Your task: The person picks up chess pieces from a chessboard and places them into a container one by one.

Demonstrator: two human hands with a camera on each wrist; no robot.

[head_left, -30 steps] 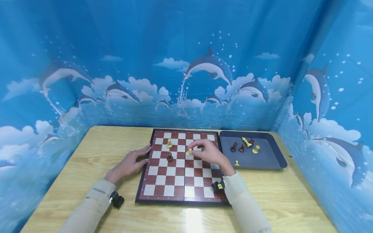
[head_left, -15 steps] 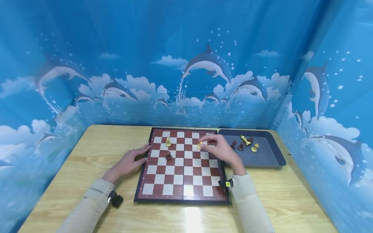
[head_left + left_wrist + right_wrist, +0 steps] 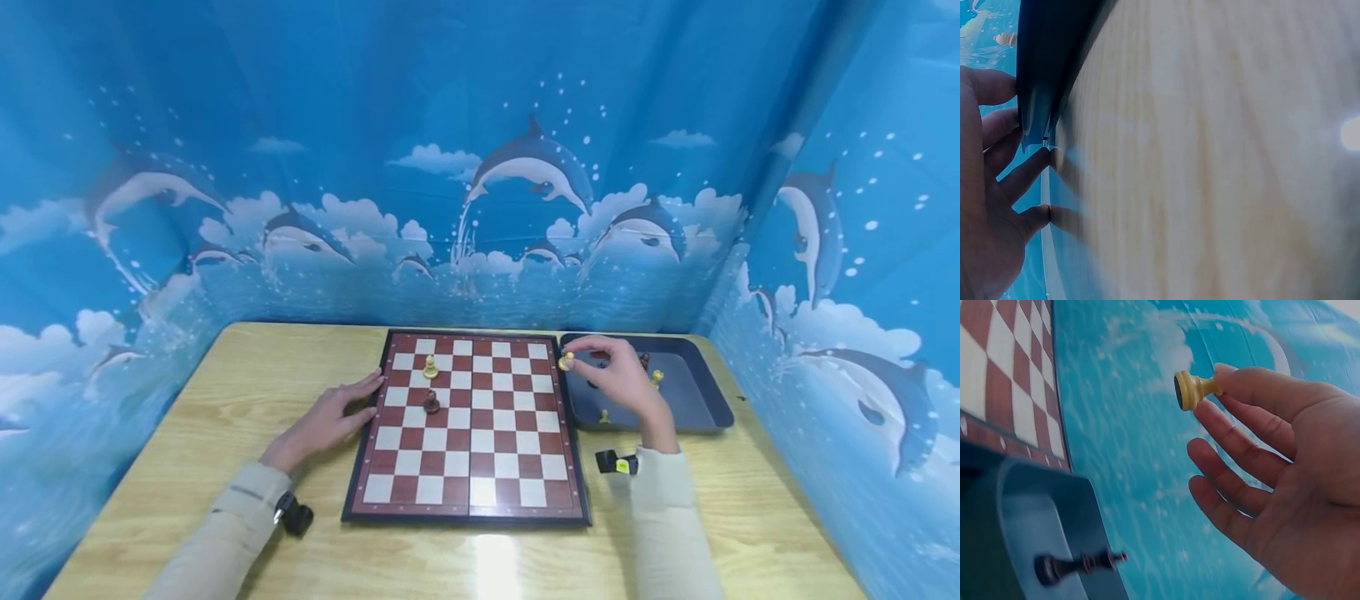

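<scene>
In the head view my right hand (image 3: 626, 379) pinches a small yellow chess piece (image 3: 566, 361) between thumb and fingers, above the seam of the chessboard (image 3: 510, 471) and the grey tray (image 3: 693, 408). Seen from the right wrist, this yellow chess piece (image 3: 1191, 390) lies sideways with its dark base outward; the thumb covers its top. My left hand (image 3: 326, 425) rests at the board's left edge, fingers extended and touching the frame. A yellow chess piece (image 3: 431, 367) and a dark one (image 3: 431, 403) stand upright on the board's left half.
Inside the tray are a yellow pawn (image 3: 604, 416), another yellow piece (image 3: 657, 378) and dark pieces, partly hidden by my right hand. One dark chess piece (image 3: 1079, 565) shows in the right wrist view. A dolphin-print curtain (image 3: 480, 200) encloses the wooden table (image 3: 292, 358).
My right hand has carried the pinched yellow piece rightward, from over the board to the tray's left rim. My left hand stays at the board's edge.
</scene>
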